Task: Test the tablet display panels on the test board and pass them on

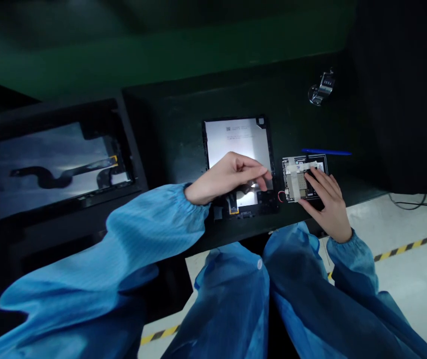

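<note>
My left hand (231, 174) is closed, thumb against the curled fingers, over the right side of a tablet screen assembly (231, 142) with a pale back and black frame. Whatever those fingertips may pinch cannot be made out. A ribbon cable with an orange end (233, 211) shows below the wrist. To the right, my right hand (327, 202) grips a small circuit board (287, 182), fingers across its top face and thumb at its near edge. Pale tape strips (294, 180) cross the board, and a thin red wire (279, 196) loops from its left side.
A blue pen-like stick (327, 151) lies behind the board. Farther back stands a shiny metal tally counter (323, 89). At left, a dark tray (133, 144) holds another screen panel (49, 154) with a black ribbon cable. The dark table's near edge runs just above my knees.
</note>
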`<state>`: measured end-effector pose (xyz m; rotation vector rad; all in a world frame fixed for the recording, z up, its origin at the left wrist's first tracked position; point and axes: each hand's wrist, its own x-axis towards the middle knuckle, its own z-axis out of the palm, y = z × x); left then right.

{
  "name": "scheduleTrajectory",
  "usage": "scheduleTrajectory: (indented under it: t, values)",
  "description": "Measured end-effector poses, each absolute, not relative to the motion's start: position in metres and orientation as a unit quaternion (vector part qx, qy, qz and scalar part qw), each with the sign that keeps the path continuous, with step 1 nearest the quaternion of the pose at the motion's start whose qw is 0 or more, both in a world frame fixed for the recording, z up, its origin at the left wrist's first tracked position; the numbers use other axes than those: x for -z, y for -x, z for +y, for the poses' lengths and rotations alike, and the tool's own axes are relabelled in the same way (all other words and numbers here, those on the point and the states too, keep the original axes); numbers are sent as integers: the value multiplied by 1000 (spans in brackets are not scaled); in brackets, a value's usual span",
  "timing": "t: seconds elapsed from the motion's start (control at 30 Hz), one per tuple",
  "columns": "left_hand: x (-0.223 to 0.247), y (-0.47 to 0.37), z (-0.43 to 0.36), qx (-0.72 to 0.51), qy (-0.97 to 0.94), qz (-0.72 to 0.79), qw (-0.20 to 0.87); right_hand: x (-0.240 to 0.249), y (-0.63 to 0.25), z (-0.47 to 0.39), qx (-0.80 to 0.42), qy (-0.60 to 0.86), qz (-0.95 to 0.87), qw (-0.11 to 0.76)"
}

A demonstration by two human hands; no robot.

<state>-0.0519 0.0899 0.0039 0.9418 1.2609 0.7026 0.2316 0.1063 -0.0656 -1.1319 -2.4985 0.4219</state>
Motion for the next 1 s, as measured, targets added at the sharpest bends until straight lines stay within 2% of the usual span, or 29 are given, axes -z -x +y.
scheduleTrajectory:
  t: [0.27, 0.37, 0.7, 0.93, 1.0]
  values:
    - [-3, 55, 88, -428, -384, 626, 526, 66, -232, 106, -153, 402, -884, 183]
    - [-2, 51, 86, -446, -358, 616, 541, 65, -232, 106, -153, 402, -884, 182]
    - [8, 36, 86, -386, -387, 561, 621, 64, -231, 107, -150, 400, -885, 183]
    - [26, 27, 93, -302, -521, 623, 499, 63, -230, 107, -150, 402, -885, 182]
    - [26, 25, 95, -283, -529, 627, 497, 63, -230, 107, -149, 404, -884, 182]
